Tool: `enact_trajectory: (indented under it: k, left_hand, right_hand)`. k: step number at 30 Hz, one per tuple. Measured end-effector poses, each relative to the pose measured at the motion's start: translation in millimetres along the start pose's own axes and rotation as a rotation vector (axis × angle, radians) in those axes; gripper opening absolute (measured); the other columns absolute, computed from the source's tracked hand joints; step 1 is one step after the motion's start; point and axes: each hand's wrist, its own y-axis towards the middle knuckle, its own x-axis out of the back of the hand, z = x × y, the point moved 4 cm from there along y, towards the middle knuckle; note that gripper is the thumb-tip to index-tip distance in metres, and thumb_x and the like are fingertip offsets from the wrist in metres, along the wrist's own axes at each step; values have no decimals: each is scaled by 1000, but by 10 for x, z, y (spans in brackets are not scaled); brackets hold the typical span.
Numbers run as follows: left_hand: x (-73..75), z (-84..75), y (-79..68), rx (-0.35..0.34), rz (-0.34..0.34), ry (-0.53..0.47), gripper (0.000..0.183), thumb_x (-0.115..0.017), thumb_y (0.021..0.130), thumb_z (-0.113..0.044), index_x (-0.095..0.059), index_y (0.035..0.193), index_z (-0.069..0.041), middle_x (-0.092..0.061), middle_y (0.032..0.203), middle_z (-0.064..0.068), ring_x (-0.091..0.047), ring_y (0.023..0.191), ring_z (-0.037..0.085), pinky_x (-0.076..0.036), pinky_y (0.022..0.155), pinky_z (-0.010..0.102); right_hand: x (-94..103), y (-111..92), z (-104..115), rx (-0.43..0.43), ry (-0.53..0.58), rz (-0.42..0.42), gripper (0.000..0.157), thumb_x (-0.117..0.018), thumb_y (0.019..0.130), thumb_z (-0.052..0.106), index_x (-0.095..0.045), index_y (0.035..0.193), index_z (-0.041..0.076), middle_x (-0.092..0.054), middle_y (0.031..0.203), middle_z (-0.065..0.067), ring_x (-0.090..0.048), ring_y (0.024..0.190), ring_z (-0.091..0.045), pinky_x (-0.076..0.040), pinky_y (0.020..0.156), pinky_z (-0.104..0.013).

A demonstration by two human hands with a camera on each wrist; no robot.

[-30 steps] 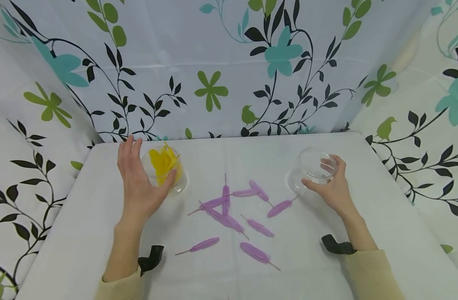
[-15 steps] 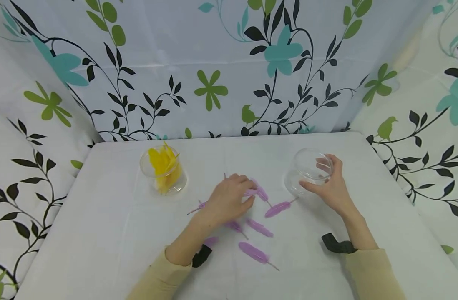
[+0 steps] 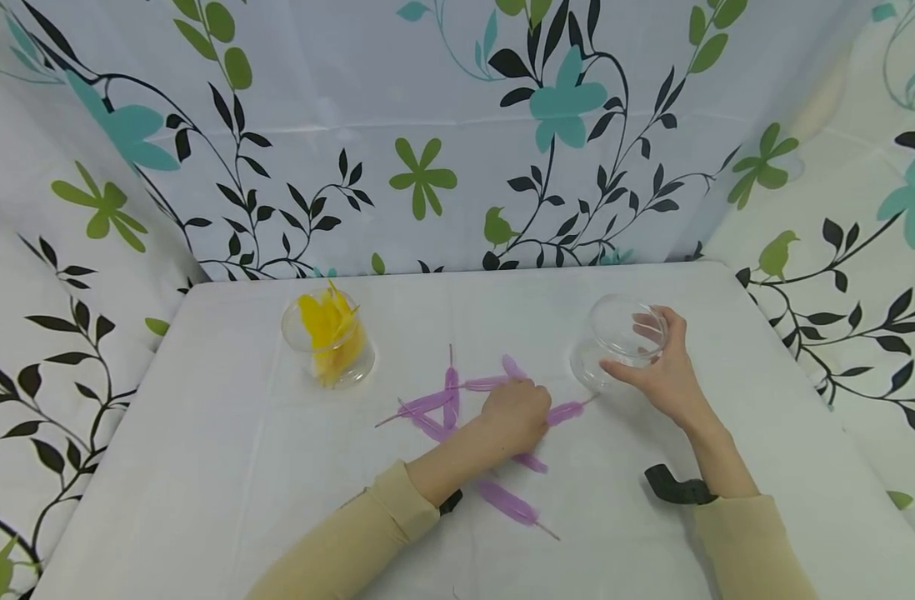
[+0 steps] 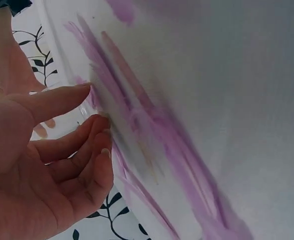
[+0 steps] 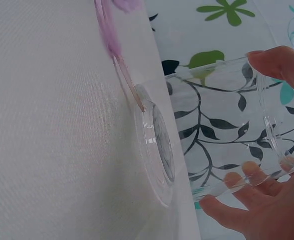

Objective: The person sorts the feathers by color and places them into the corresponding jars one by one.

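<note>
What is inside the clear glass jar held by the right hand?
The clear glass jar looks empty; through its wall only the right hand fingers show. Its base sits on the white tablecloth.

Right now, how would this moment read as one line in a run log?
left hand: on purple feathers, grip unclear | right hand: holds empty glass jar | jar of yellow feathers: untouched

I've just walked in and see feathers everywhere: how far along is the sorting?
The yellow feathers already sit in the left cup. The right hand grips the empty cup, while the left hand rests on the purple feathers. All the purple ones lie on the table; none is in a cup.
</note>
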Motion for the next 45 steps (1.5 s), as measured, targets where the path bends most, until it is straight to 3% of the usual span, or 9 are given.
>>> enact_trajectory:
  k: [4,9,13,19,24,29,34,39,45]
  left_hand:
    - [-26,17,8,25,9,-49,12,-67,96,-18,-68,92,-6,-55,73,-1,-49,65,11,-44,53,19]
    - [-72,54,-12,6,9,-117,14,-60,99,-13,-67,90,-5,-49,68,-2,-46,62,10,-43,54,18]
    - [2,97,-72,-5,-8,-164,16,-56,102,-12,-64,89,-6,-47,66,-3,-43,58,8,-41,52,17]
    - [424,214,-192,-30,-137,-286,10,-61,98,-6,-65,89,-5,-60,72,1,-46,58,8,-41,54,15]
    - [813,278,-229,-32,-280,-294,11,-60,96,-4,-65,87,-6,-60,72,0,-47,62,10,-40,56,18]
    - [1123,191,-137,-31,-370,-196,11,-59,98,-7,-68,94,-5,-67,81,3,-59,74,16,-51,71,25]
    - [1297,-34,77,-10,-324,40,13,-60,99,-10,-69,107,-6,-69,100,6,-63,94,21,-53,88,30]
    - [1341,-279,274,-41,-266,215,20,-64,97,-13,-67,117,-10,-67,110,5,-62,104,20,-53,96,32]
    - [1253,-528,502,-99,-216,381,34,-73,92,-24,-64,125,-17,-65,118,1,-58,113,19,-49,102,34]
  right_hand:
    - [0,8,-2,-1,0,6,105,-86,79,21,-9,150,14,-35,152,-16,-32,143,-38,-26,107,-73]
    - [5,17,-14,-6,-4,6,107,-86,79,20,-8,151,14,-35,153,-16,-32,143,-37,-28,108,-71]
    - [5,16,-17,-10,-11,7,107,-86,79,21,-7,151,14,-35,153,-16,-31,143,-37,-28,108,-71]
    - [3,7,-15,-7,-15,8,105,-85,80,22,-7,151,14,-34,153,-16,-31,143,-38,-28,107,-72]
    - [-1,10,-13,-6,-12,10,105,-85,80,22,-8,151,15,-34,153,-16,-30,144,-38,-27,107,-73]
    - [-9,12,-14,-9,-9,7,104,-84,81,23,-8,151,15,-34,153,-17,-30,144,-39,-26,107,-74]
    - [-10,17,-25,-10,-2,-1,103,-84,81,23,-8,150,15,-33,153,-18,-30,143,-40,-26,107,-74]
    - [-14,15,-40,-21,-3,-2,105,-84,81,24,-7,150,16,-32,154,-18,-29,144,-40,-27,107,-73]
    - [-16,15,-45,-29,2,10,106,-85,80,24,-6,151,16,-32,155,-18,-31,143,-40,-28,107,-73]
